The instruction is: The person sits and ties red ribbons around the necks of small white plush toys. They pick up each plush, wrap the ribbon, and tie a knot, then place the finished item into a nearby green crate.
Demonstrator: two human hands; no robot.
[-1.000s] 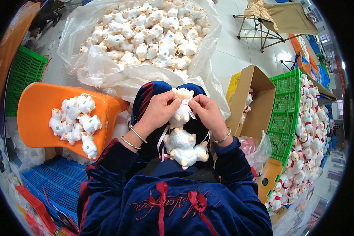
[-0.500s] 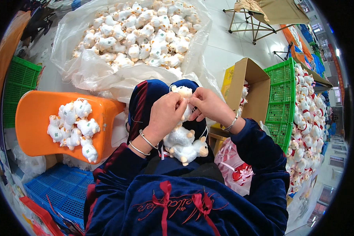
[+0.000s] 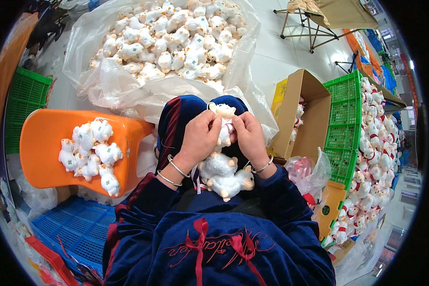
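Note:
Between my knees a small white plush sheep point(image 3: 224, 111) stands up, its cream head pointing away from me. A pale pinkish ribbon point(image 3: 227, 122) shows at its neck. My left hand point(image 3: 201, 136) is closed on the sheep's left side, thumb and fingers pinched at the neck. From the other side my right hand point(image 3: 250, 138) is closed too, its thumb and forefinger pinching the ribbon. The fingertips partly hide the ribbon, so I cannot tell how it is tied. Two more plush sheep point(image 3: 231, 183) lie in my lap below the hands.
Ahead lies a big clear plastic bag point(image 3: 167, 88) full of plush sheep. At left, an orange stool point(image 3: 38, 148) carries several sheep, above a blue crate point(image 3: 76, 226). To the right stand a cardboard box point(image 3: 302, 138), a green crate point(image 3: 343, 114) and heaped sheep with red neckbands point(image 3: 374, 157).
My right hand has come lower and turned, its forearm drawn in toward my body. The ribbon now shows across the sheep's neck. My left hand has barely moved.

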